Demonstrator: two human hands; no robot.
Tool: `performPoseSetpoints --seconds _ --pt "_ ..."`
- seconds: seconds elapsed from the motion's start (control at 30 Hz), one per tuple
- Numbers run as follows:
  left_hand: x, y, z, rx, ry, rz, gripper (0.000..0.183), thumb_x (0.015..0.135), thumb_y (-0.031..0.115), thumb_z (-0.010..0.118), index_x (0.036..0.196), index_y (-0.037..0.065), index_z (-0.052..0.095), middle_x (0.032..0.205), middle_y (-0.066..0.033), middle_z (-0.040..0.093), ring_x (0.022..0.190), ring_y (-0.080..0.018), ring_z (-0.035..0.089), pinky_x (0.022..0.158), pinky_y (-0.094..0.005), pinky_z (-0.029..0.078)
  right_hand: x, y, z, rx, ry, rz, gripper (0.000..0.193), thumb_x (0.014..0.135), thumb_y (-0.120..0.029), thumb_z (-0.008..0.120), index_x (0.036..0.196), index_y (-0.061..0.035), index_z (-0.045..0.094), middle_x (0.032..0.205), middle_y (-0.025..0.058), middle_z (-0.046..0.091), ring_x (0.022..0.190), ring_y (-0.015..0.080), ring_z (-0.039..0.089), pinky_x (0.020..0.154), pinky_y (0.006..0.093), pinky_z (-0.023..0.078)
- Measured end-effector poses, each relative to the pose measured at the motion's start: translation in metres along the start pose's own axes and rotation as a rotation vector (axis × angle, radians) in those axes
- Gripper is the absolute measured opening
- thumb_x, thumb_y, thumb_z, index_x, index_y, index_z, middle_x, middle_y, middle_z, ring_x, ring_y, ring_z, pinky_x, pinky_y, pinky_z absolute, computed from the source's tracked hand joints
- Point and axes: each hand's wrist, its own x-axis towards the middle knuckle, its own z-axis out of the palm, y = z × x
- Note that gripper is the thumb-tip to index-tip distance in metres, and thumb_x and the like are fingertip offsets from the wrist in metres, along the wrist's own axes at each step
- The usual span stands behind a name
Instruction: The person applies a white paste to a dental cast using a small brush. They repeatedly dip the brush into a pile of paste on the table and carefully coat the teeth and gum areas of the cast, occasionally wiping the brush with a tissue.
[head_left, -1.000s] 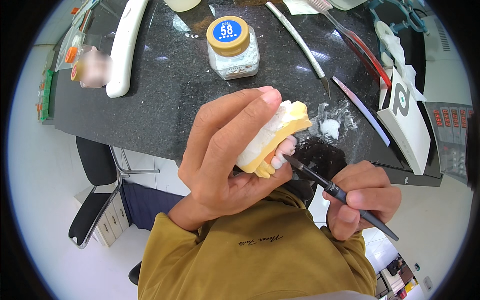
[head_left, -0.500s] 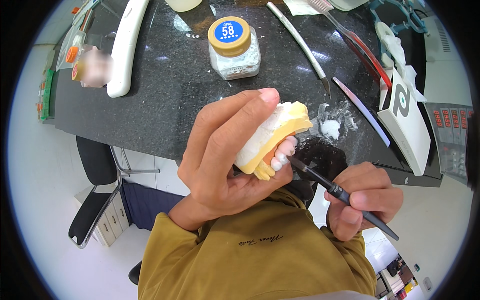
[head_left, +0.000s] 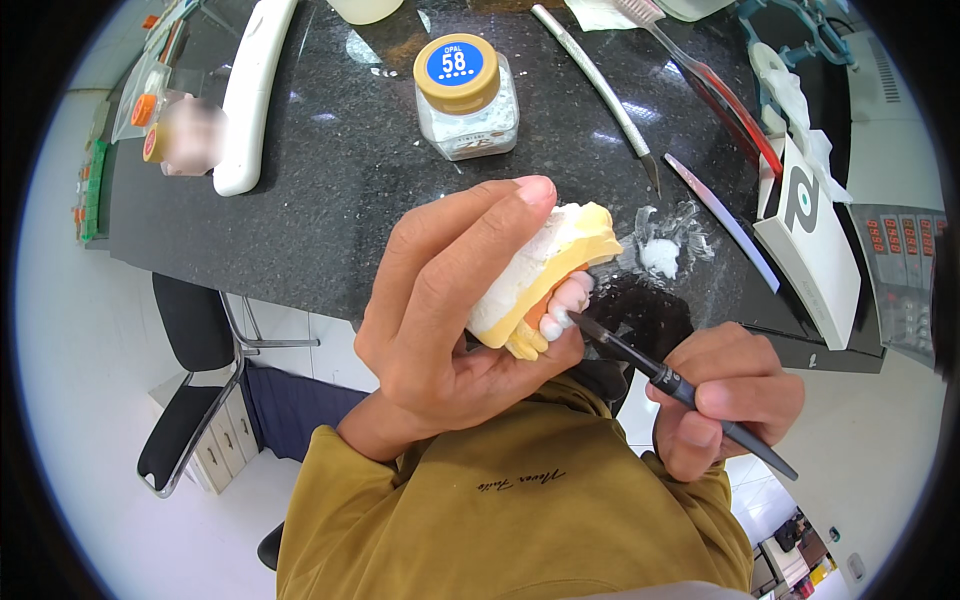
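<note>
My left hand (head_left: 440,290) is closed round a dental model (head_left: 545,265), a cream and yellow plaster cast with an orange-pink gum strip. Along its lower right side sits a row of pinkish-white teeth (head_left: 566,305). In my right hand (head_left: 735,400) is a slim dark brush (head_left: 672,382), pinched between thumb and fingers. Its dark tip meets the teeth, or lies very close to them. Beyond the model, a small heap of white powder paste (head_left: 659,258) lies smeared on the dark worktop (head_left: 330,180).
A gold-lidded jar of white powder (head_left: 465,110) stands behind my left hand. To its right lie a metal-handled knife (head_left: 600,85), a red toothbrush (head_left: 715,85), a pale lilac strip-like tool (head_left: 722,222) and a white box (head_left: 815,245). A long white device (head_left: 253,100) lies at left.
Almost nothing differs. The brush and right hand have shifted very slightly left, with the tip still at the teeth; the left hand keeps its hold on the model.
</note>
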Motion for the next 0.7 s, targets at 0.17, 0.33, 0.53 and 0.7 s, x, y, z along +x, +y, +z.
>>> performPoseSetpoints --seconds 0.17,0.33,0.53,0.7 --pt "0.0014 0.0006 0.0001 0.018 0.008 0.01 0.05 0.08 0.013 0.073 0.12 -0.007 0.05 0.113 -0.0205 0.055 0.099 -0.0255 0.063 0.083 -0.0321 0.056 0.0009 -0.0007 -0.0012 -0.008 -0.007 -0.005 0.02 0.083 -0.012 0.061 0.097 -0.0012 0.051 0.072 0.0092 0.056 0.049 0.0144 0.055 0.044 0.0225 0.044" --pt "0.0025 0.0028 0.0001 0.049 0.013 0.016 0.051 0.078 0.014 0.075 0.118 -0.007 0.052 0.112 -0.0205 0.056 0.098 -0.0253 0.063 0.082 -0.0315 0.056 -0.0004 -0.0006 0.0038 0.073 0.119 0.009 0.021 0.071 0.0 0.067 0.09 0.0005 0.06 0.07 0.0089 0.059 0.047 0.0168 0.057 0.041 0.0247 0.047" --pt "0.0032 0.0041 0.0002 0.059 0.015 0.012 0.049 0.078 0.013 0.074 0.118 -0.007 0.053 0.11 -0.02 0.057 0.097 -0.025 0.063 0.081 -0.0309 0.056 -0.0005 -0.0021 0.0036 0.038 0.109 0.013 0.024 0.068 0.002 0.067 0.09 0.0009 0.059 0.067 0.0079 0.058 0.047 0.0173 0.056 0.042 0.025 0.047" --pt "0.0043 0.0058 -0.0006 0.093 0.017 -0.004 0.048 0.079 0.014 0.074 0.118 -0.006 0.054 0.109 -0.0195 0.058 0.095 -0.024 0.063 0.079 -0.0302 0.055 -0.0029 -0.0013 0.0009 0.049 0.104 -0.035 0.025 0.068 0.002 0.065 0.092 0.0011 0.059 0.07 0.0093 0.058 0.049 0.0177 0.057 0.042 0.0249 0.047"
